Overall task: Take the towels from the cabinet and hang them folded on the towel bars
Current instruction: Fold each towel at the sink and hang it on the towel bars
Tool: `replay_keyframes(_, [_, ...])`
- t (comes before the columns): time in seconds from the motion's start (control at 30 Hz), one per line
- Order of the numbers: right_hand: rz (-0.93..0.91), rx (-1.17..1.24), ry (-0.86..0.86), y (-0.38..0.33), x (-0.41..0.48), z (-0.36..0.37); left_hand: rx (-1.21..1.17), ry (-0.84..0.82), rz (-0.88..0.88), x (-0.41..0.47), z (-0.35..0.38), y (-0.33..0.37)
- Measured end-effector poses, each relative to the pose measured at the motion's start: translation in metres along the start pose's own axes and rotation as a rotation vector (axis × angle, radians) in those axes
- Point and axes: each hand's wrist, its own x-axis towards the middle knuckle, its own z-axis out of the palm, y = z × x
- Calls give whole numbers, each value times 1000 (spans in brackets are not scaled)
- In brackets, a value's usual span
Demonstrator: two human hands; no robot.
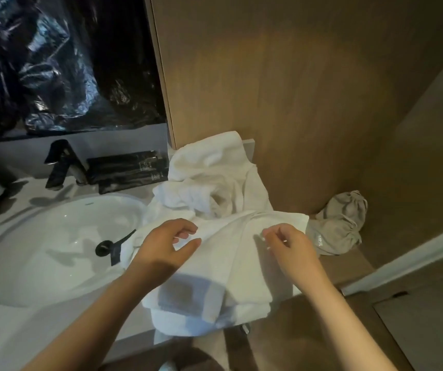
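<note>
White terry towel [228,266] on bench [14,333] right of oval sink [41,253], long axis wall-to-front, near end overhanging edge, crumpled towels [209,175] behind, left hand [165,243] and right hand [288,246] curled over it, grip unclear.

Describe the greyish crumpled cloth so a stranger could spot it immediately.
Start at the white oval sink, then move right past the heap of white towels on the counter. Beyond them, against the wooden wall, lies the crumpled cloth: the only grey-beige fabric there, while its neighbours are white.

The countertop [8,333] bears crumpled white towels [215,188] and a faucet [62,164] (black).
</note>
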Motion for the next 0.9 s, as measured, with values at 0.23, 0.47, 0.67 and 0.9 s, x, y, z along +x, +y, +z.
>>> replay_keyframes(0.23, [34, -116, -259, -9, -26, 45, 54, 110, -47, -42, -16, -41])
replay_keyframes(0.47, [145, -66, -253, -27, -30, 64, -76, 123, -188, -75, -28, -78])
replay_keyframes(0.67, [61, 263, -242, -59, -26, 66, -176, 111, -225, -90, -30, -87])
replay_keyframes(0.9, [126, 500, -280, -86, -1, 96, -321, 107, -244, -103, -24, -93])
